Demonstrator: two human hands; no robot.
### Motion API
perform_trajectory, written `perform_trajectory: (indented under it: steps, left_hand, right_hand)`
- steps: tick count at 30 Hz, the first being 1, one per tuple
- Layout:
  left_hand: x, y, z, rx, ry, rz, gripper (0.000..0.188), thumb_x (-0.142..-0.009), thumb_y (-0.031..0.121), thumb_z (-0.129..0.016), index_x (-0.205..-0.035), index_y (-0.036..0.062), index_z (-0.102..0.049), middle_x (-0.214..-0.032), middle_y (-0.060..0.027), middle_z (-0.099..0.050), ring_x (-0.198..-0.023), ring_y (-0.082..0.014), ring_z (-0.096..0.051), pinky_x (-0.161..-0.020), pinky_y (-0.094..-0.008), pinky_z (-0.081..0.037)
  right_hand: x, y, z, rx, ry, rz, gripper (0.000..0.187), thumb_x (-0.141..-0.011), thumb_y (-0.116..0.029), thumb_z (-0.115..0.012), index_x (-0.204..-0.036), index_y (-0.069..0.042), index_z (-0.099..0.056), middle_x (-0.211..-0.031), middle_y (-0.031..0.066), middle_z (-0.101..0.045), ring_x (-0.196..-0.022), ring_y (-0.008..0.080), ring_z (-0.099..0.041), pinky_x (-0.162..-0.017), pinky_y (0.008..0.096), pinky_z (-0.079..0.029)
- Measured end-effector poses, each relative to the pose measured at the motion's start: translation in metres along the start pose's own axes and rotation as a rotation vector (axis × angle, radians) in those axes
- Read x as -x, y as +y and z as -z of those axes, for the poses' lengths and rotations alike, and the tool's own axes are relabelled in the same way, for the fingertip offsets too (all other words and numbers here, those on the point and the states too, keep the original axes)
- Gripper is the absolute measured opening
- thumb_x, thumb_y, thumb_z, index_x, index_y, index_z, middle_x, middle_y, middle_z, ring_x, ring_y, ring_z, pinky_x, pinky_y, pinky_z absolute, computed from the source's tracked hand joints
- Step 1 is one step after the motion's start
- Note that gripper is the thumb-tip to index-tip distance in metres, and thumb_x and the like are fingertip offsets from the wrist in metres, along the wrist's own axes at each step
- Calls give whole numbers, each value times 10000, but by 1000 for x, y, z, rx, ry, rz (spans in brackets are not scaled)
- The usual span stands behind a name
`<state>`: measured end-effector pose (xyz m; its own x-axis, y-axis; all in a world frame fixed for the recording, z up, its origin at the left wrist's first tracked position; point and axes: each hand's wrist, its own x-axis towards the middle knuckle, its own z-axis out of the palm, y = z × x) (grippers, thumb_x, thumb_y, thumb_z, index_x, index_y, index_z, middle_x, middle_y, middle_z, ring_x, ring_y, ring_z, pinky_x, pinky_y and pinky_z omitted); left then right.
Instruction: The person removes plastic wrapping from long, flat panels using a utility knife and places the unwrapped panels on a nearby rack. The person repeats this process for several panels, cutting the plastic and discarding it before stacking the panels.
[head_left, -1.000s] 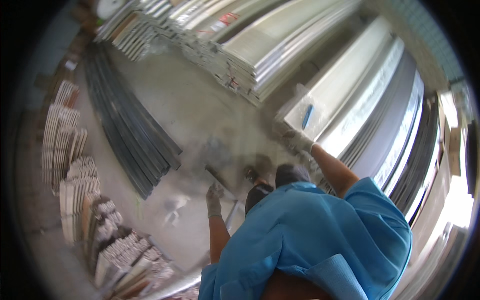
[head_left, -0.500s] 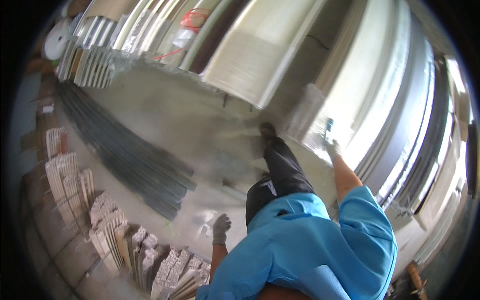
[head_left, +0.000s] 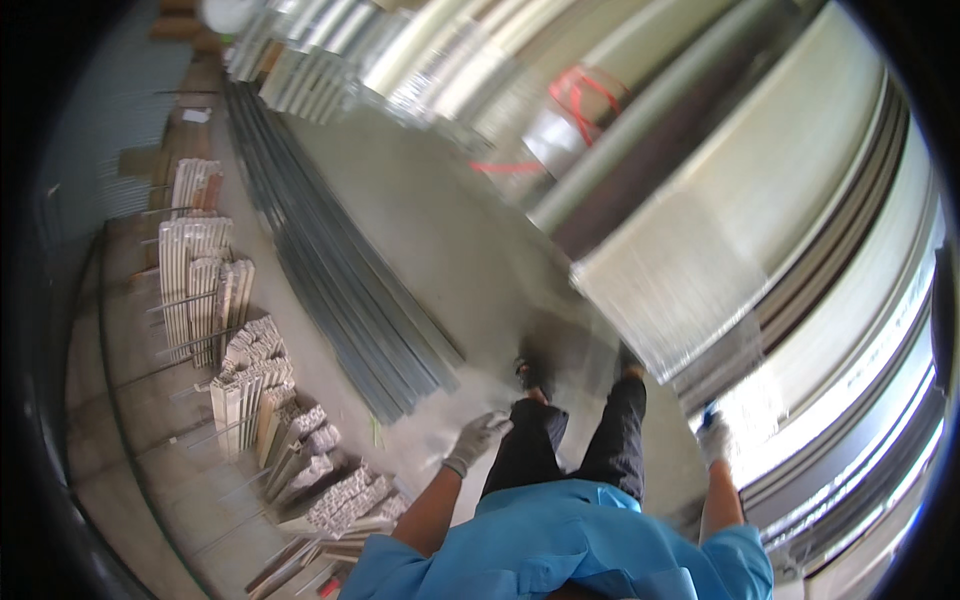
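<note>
My left hand (head_left: pixel 478 441), in a pale work glove, hangs beside my dark trouser leg. Its fingers are loosely stretched and apart, with nothing visible in them. On the other side my right hand (head_left: pixel 716 441), gloved too, is closed around a small blue handheld tool (head_left: pixel 711 413); its exact kind is blurred and mostly covered by the glove. Close to that hand are the plastic-wrapped ends of long pale panels (head_left: pixel 690 310), stacked on the right. Whether the hand touches the wrapping I cannot tell.
Long dark grey strips (head_left: pixel 345 290) lie in a bundle on the concrete floor (head_left: pixel 430 220) to the left. Bundled pale profiles (head_left: pixel 195 285) stand along a rack with metal rods on the far left. A red strap (head_left: pixel 585 100) lies on wrapped stock at the top.
My view has swung to the right side's stacks, and I have stepped along them. The left hand has lifted and its fingers loosened; the right has drawn nearer my body, still holding the blue tool.
</note>
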<state>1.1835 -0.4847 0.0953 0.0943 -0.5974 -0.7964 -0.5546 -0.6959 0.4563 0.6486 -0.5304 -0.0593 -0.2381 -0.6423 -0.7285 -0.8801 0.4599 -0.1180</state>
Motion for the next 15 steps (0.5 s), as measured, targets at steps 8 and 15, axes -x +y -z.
perform_trajectory:
  steps: [8, 15]
  left_hand:
    - [-54, 78, 122, -21, 81, -706, 608, -904, 373, -733, -1368, 26, -547, -1323, -226, -616, -1212, -343, -618, -982, -379, -505]
    - [-55, 54, 368, -53, 157, -667, 242, -956, 264, -634, -1114, 87, -679, -914, -197, -712, -887, -393, -687, -787, -463, -522]
  right_hand:
    - [128, -407, 67, -983, -274, 696, 291, -795, -181, -843, -944, -37, -639, -850, 62, -679, -811, 181, -668, -756, 323, -546]
    - [183, -657, 114, -1208, -487, 790, 458, -812, -261, -854, -1128, -39, -609, -931, 74, -703, -848, 180, -683, -778, 324, -550]
